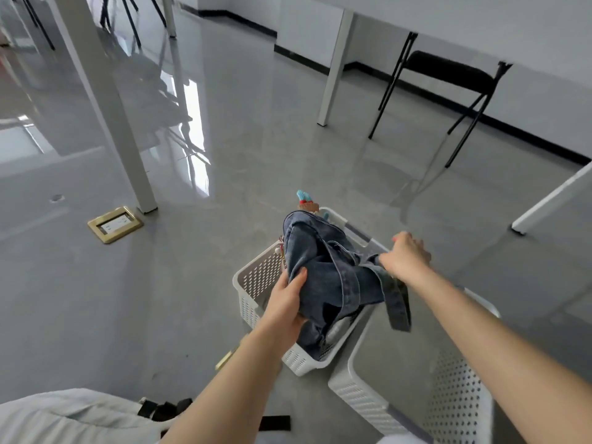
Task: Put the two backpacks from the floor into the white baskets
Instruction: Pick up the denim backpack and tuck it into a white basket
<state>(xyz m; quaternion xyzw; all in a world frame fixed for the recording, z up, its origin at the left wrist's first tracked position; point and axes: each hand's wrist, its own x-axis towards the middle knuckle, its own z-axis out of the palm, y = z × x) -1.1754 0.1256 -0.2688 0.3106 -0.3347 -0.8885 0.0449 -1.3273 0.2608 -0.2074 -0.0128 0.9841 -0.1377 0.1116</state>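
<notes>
A blue denim backpack (323, 270) sits partly inside the far white basket (256, 277), its top sticking up above the rim. My left hand (286, 299) grips its near left side. My right hand (405, 256) holds its right side by the straps, one of which (397, 306) hangs over the rim. A small colourful charm (306, 201) pokes out behind the pack. A second white basket (362, 398) stands nearer on the right with nothing in it. A pale grey backpack (73, 415) with black buckles lies on the floor at bottom left.
White table legs (105, 100) (334, 65) rise from the glossy grey floor. A black folding chair (448, 88) stands at the back right under a table. A brass floor socket (114, 224) is set in the floor to the left.
</notes>
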